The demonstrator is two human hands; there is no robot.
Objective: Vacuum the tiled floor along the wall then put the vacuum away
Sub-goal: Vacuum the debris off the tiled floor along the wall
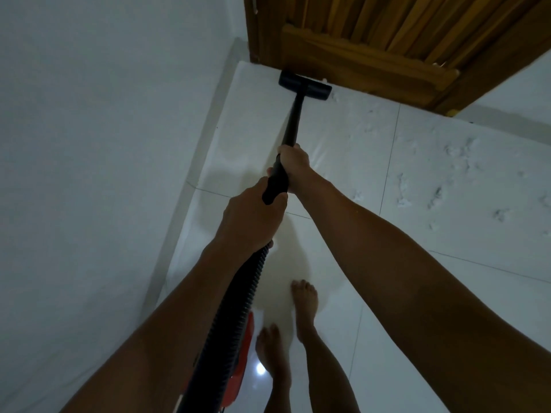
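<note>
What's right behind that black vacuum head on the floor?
Behind the vacuum head stands a wooden door, its bottom edge close to the head. A few pale scraps lie on the floor tiles beside it. Anything under the head is hidden.

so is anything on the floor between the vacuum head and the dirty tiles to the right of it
Nothing visible. The vacuum head sits at the foot of the wooden door, and the tiled floor from there to the scattered debris on its right holds no obstacle. Both hands grip the wand, and the feet stand behind.
</note>
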